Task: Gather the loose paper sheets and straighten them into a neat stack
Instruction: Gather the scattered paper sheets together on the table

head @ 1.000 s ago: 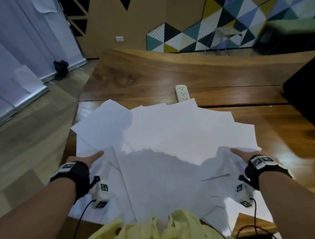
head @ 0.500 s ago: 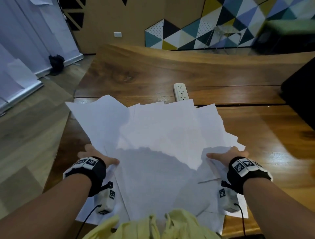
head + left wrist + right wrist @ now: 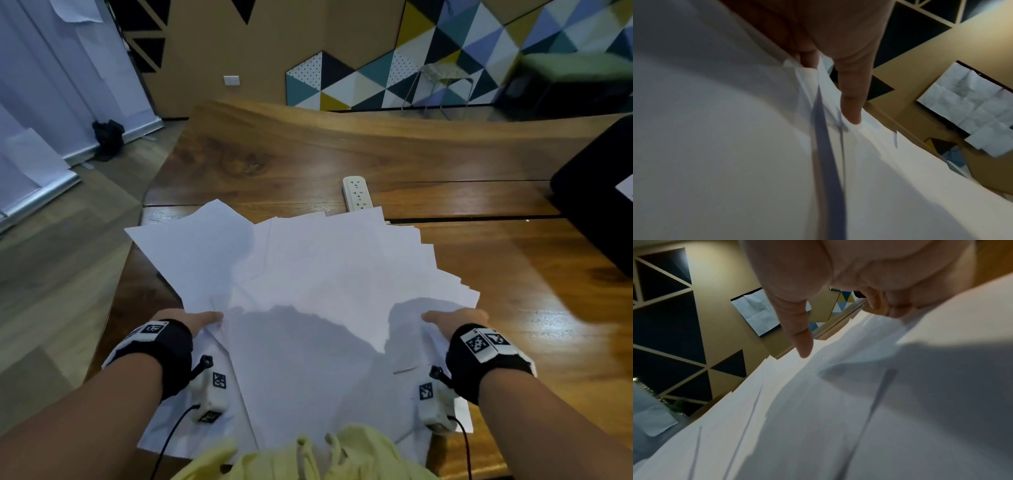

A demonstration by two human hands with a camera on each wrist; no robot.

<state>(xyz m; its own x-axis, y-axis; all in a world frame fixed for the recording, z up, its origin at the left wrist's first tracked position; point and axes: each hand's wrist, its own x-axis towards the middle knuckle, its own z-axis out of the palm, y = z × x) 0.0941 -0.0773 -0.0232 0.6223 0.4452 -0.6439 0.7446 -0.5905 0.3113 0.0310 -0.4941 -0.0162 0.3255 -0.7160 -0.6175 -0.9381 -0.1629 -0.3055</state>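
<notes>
Paper sheets (image 3: pixel 318 291) lie fanned over the near end of the wooden table (image 3: pixel 479 274), and you have a hand at each side of the pile. Your left hand (image 3: pixel 191 320) has its thumb laid straight on top of the sheets' left edge; the left wrist view shows the other fingers (image 3: pixel 807 56) going under that edge, so it pinches the paper lightly. Your right hand (image 3: pixel 452 320) mirrors it at the right edge: thumb straight on top, the other fingers (image 3: pixel 894 309) curled loosely at or under the margin, though how firmly they grip I cannot tell.

Judged from this, you are mid-gather. The sheets overlap in one heap, which is progress, but the corners splay in many directions, one sheet juts far out past the left of the pile, and a few lie near you outside your hands. What is left: draw those strays in, square the edges, and tap them into a true stack.

Beyond the pile's far edge, just touching or slightly under it, sits a white power strip (image 3: pixel 358 192). A dark object (image 3: pixel 599 192) is well to the right of the pile. Past the table stand a wall of coloured triangles (image 3: pixel 445 58) and, to the left of it, pale curtains (image 3: pixel 51 85).
</notes>
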